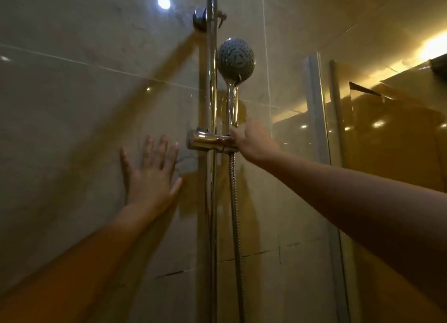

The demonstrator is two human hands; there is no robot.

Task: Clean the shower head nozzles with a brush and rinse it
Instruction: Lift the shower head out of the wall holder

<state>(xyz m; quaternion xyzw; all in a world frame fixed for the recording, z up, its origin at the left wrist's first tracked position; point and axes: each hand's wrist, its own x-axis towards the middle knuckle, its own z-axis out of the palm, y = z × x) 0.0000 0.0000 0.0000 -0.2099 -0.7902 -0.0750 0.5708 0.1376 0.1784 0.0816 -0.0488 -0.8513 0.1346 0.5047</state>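
Observation:
A round grey shower head point(235, 59) with many small nozzles faces me, its chrome handle point(232, 105) standing upright in a chrome holder point(208, 141) on the vertical rail point(211, 81). My right hand point(251, 141) reaches the base of the handle at the holder, fingers wrapped behind it. My left hand point(152, 172) lies flat on the tiled wall left of the rail, fingers spread, holding nothing. A ribbed metal hose point(235, 214) hangs down from the holder. No brush is in view.
Glossy beige wall tiles point(72, 105) fill the left and middle. A glass shower panel point(362, 129) with a metal frame stands on the right. A chrome bracket point(199, 18) fixes the rail near the top.

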